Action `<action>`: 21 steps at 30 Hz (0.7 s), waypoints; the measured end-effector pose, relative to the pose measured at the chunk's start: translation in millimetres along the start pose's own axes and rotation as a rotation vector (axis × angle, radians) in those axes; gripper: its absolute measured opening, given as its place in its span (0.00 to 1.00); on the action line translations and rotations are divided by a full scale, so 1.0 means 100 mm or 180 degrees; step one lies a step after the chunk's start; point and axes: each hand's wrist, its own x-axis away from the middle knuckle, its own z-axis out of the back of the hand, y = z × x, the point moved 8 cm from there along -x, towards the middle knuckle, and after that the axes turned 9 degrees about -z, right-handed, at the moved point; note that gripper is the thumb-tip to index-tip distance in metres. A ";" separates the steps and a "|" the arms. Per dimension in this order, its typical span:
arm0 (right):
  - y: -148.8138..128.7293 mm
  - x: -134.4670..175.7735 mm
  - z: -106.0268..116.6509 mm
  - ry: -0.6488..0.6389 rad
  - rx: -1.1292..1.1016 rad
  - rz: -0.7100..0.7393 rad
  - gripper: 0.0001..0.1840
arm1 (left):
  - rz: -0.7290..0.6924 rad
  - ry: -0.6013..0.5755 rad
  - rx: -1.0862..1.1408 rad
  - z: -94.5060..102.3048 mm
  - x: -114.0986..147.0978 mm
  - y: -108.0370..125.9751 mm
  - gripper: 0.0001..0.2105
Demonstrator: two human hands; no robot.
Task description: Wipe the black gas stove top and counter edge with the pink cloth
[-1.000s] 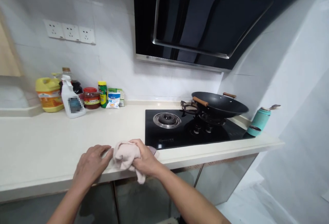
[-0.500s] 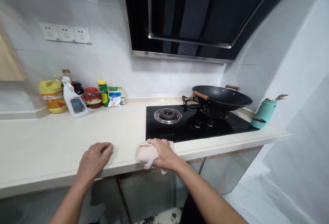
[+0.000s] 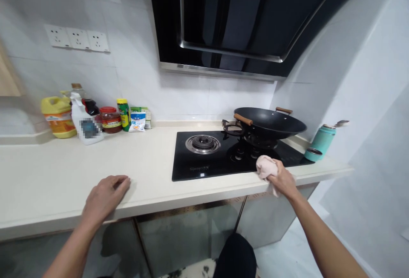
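Pink cloth, gripped in your right hand, is moving rightward along the counter edge, reaching the cooktop's right front; your left hand is resting empty, fingers loosely relaxed, leaving the right working alone.

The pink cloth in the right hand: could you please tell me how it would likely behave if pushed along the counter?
The pink cloth is probably floppy, since it bunches into soft folds in the right hand. Its loose lower end, dangling at the front edge of the counter, would likely trail or fold under. Being crumpled, it seems more apt to crease than roll.
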 end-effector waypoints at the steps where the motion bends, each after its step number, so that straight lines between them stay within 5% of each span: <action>1: 0.13 -0.09 0.07 0.0144 0.0251 -0.0042 0.40 | 0.0020 -0.0034 0.0008 -0.01 0.00 -0.02 0.23; 6: 0.60 -0.39 0.34 0.0642 0.1192 -0.0725 0.38 | 0.0004 -0.0083 -0.0011 -0.05 -0.02 -0.06 0.24; 9: 0.69 -0.50 0.36 0.0415 0.1210 -0.1032 0.36 | -0.0039 -0.0024 -0.0027 -0.06 -0.03 -0.07 0.24; 21: 0.04 -1.12 0.04 -0.0316 0.1125 -0.0453 0.29 | -0.0020 -0.0012 -0.0115 -0.15 -0.04 -0.13 0.25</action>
